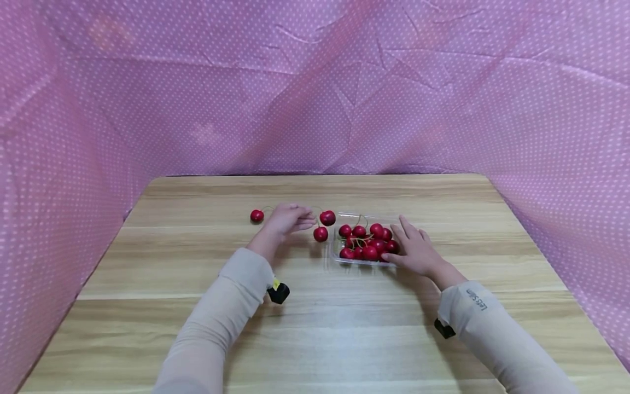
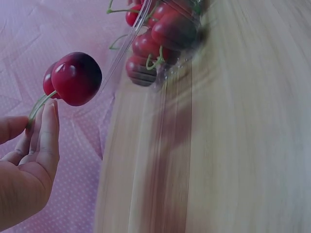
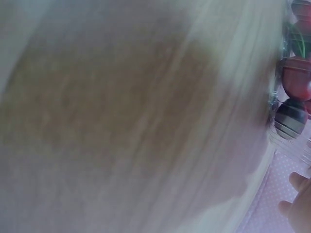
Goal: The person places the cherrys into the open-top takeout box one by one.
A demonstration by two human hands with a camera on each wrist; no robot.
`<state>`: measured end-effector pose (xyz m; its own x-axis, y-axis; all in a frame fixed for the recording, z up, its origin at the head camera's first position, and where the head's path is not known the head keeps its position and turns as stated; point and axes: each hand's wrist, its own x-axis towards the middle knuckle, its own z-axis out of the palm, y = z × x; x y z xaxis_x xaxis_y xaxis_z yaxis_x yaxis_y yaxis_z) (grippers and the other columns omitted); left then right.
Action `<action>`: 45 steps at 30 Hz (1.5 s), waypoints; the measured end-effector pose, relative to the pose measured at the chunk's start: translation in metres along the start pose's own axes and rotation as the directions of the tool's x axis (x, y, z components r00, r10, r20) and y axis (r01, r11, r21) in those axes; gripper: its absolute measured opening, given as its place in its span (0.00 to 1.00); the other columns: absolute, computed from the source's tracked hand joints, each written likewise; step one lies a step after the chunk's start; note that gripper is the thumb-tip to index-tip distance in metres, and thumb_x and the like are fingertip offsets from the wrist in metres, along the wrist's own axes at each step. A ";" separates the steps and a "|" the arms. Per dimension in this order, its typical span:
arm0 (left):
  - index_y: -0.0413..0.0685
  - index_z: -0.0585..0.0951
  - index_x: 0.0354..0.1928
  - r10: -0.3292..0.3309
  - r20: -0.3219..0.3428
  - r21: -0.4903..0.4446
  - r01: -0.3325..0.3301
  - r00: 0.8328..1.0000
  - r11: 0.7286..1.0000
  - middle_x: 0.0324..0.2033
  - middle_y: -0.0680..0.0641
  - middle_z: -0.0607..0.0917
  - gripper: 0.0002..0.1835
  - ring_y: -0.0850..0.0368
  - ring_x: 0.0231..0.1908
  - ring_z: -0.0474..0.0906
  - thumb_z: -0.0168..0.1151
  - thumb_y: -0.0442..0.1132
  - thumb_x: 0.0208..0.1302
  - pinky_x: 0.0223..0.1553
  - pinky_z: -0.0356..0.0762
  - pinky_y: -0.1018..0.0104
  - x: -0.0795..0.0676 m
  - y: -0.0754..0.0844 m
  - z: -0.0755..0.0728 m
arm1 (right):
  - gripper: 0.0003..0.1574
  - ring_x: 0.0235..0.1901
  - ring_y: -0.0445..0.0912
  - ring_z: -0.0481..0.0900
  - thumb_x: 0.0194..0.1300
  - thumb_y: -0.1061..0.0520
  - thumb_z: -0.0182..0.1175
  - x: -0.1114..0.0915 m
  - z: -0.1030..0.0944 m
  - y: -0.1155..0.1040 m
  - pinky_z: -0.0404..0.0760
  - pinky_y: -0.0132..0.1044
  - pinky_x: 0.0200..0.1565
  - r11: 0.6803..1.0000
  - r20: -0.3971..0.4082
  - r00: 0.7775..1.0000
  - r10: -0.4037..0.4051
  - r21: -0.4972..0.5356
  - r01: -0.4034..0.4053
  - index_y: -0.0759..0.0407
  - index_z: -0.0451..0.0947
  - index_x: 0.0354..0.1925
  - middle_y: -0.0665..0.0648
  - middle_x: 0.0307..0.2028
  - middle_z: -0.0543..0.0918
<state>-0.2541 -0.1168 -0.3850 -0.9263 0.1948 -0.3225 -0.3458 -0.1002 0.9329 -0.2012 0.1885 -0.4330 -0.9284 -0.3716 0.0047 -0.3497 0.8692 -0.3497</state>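
Between its thumb and fingers my left hand (image 1: 289, 220) pinches the green stems of a pair of red cherries (image 2: 77, 78). In the head view the two cherries hang just left of a clear plastic box (image 1: 336, 249). Inside the box lie several red cherries (image 1: 370, 253) with thin green stems. Fingers spread, my right hand (image 1: 414, 253) lies along the box's right side and touches it. Only part of that hand shows at the edge of the right wrist view.
Another cherry (image 1: 257, 216) lies on the wooden table (image 1: 315, 339), left of my left hand, its stem partly behind the hand. A pink dotted cloth (image 1: 315, 109) surrounds the table's back and sides.
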 end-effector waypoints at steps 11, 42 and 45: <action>0.23 0.66 0.48 0.008 0.057 0.028 -0.010 0.998 1.000 0.45 0.27 0.71 0.16 0.43 0.39 0.76 0.46 0.30 0.62 0.47 0.69 0.57 0.007 -0.005 0.018 | 0.53 0.61 0.61 0.43 0.52 0.32 0.51 -0.001 0.003 -0.001 0.40 0.58 0.57 1.000 -0.009 1.000 -0.003 0.003 0.003 0.65 0.50 0.62 0.68 0.63 0.40; 0.26 0.71 0.43 -0.064 0.159 0.206 0.031 0.985 0.978 0.22 0.44 0.79 0.12 0.59 0.21 0.76 0.48 0.30 0.60 0.33 0.78 0.66 0.016 -0.020 0.045 | 0.51 0.60 0.61 0.46 0.52 0.35 0.53 -0.001 0.001 -0.001 0.44 0.57 0.57 1.000 -0.025 1.000 -0.019 -0.018 0.018 0.66 0.52 0.62 0.69 0.63 0.42; 0.29 0.74 0.40 -0.053 0.167 0.241 0.011 0.985 0.970 0.22 0.44 0.79 0.11 0.59 0.20 0.76 0.50 0.30 0.59 0.34 0.77 0.64 0.017 -0.020 0.048 | 0.50 0.60 0.61 0.46 0.52 0.36 0.54 -0.001 0.000 -0.001 0.44 0.57 0.57 1.000 -0.026 0.999 -0.020 -0.019 0.020 0.66 0.52 0.62 0.69 0.63 0.42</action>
<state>-0.2560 -0.0645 -0.4017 -0.8689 0.3599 -0.3399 -0.3097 0.1403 0.9404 -0.2003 0.1881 -0.4332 -0.9241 -0.3804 0.0363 -0.3702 0.8677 -0.3317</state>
